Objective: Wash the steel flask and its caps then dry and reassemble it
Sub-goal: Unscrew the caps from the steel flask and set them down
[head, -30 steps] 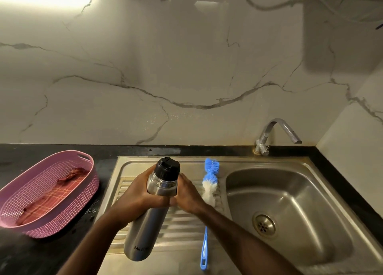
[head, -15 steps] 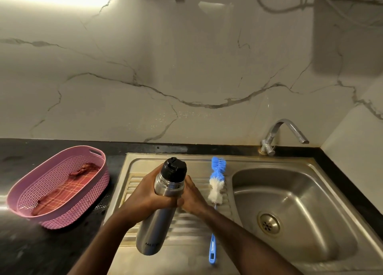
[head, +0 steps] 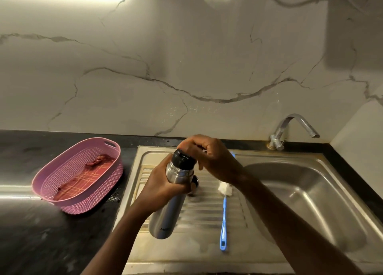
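Observation:
The steel flask (head: 165,214) is held tilted over the ribbed drainboard (head: 207,212), its black inner cap (head: 183,160) on top. My left hand (head: 161,183) is wrapped around the flask's upper body. My right hand (head: 211,158) has come over the top, its fingers closed on the black cap. A small round steel cap (head: 195,181) lies on the drainboard just behind the flask, partly hidden by my left hand.
A blue bottle brush (head: 223,218) with a white tip lies on the drainboard to the right of the flask. The sink basin (head: 306,198) and tap (head: 290,129) are at right. A pink basket (head: 83,175) holding a red checked cloth stands on the black counter at left.
My right hand rose from beside the flask's shoulder to the black cap on top. A steel cap now shows on the drainboard. The view shifted left.

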